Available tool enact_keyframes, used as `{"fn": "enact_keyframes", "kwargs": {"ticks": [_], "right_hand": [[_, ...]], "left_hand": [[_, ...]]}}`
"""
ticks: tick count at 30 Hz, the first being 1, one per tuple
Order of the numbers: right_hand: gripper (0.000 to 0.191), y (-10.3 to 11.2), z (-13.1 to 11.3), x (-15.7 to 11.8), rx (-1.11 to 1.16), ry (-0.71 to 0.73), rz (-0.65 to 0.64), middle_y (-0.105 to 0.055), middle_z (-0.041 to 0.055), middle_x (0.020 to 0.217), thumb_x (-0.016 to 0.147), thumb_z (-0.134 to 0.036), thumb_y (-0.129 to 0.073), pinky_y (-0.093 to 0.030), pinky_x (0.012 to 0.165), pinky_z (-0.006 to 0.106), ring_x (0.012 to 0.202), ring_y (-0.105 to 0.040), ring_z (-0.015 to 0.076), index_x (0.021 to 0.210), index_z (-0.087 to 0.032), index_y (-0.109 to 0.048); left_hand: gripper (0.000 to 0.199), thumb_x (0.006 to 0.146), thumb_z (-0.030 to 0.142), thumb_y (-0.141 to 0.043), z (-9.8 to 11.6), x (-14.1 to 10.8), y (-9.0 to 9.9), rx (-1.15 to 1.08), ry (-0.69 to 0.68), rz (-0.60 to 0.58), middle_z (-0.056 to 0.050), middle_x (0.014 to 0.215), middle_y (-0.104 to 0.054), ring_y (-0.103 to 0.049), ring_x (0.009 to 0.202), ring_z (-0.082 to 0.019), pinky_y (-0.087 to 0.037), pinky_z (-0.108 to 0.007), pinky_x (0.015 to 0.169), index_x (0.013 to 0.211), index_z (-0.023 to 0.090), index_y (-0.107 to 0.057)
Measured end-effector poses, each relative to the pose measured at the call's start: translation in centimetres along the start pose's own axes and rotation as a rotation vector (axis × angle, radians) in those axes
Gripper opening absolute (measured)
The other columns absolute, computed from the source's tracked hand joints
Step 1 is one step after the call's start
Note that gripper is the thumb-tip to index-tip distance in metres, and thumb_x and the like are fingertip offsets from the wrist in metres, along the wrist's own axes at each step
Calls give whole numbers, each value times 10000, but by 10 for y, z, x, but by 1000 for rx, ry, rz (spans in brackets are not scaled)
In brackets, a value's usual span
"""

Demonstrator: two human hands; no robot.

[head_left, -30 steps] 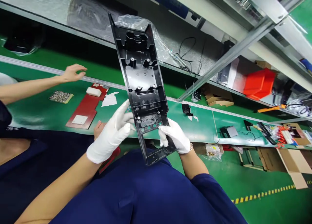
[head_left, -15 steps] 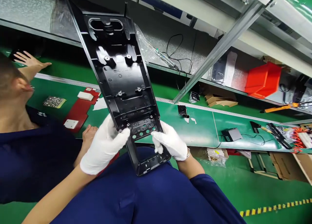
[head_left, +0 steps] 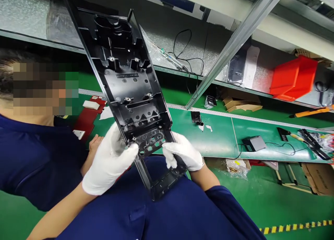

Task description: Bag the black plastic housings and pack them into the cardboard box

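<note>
Housing [head_left: 125, 83] tilted nearer; both hands [head_left: 112, 160] grip side edges.

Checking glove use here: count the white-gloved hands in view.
2. The left hand in a white fabric glove grips the long black plastic housing on its left edge; the white-gloved right hand grips its right edge. A co-worker's bare hand shows behind.

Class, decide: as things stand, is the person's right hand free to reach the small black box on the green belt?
Probably not: the right hand grips the black housing, and the black box lies well off to its right.
</note>
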State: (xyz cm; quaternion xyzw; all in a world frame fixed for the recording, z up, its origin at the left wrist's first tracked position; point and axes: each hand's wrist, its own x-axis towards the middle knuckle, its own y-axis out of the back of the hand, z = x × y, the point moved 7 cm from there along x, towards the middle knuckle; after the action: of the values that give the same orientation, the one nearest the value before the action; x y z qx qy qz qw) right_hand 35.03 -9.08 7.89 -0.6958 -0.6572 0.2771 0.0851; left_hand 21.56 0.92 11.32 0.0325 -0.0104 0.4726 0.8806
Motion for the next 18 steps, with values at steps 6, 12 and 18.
{"fn": "enact_keyframes", "kwargs": {"ticks": [6, 12, 18], "right_hand": [[253, 0, 1, 1, 89, 1, -53, -536, -90, 450, 869, -378, -669, -474, 419, 212, 344, -462, 94, 802, -206, -497], [288, -1, 3, 2, 92, -24, -61, -509, -62, 411, 883, -352, -644, -452, 407, 214, 350, -476, 109, 687, -208, -489], [302, -3, 2, 2, 105, -47, -61, -513, -53, 431, 883, -386, -663, -432, 390, 229, 354, -491, 125, 687, -221, -503]], "left_hand": [[626, 832, 462, -784, 5, 2, -5, -78, -10, -43, -71, 1405, -634, -612, 1282, -341, -538, -485, 1104, 1394, 266, -590], [721, 825, 535, -769, 2, 2, -7, -113, 30, -102, -73, 1430, -618, -603, 1301, -355, -556, -510, 1090, 1472, 329, -527], [784, 817, 569, -765, 4, 2, -7, -128, 21, -117, -60, 1476, -586, -560, 1356, -361, -531, -517, 1123, 1514, 351, -479]]}}
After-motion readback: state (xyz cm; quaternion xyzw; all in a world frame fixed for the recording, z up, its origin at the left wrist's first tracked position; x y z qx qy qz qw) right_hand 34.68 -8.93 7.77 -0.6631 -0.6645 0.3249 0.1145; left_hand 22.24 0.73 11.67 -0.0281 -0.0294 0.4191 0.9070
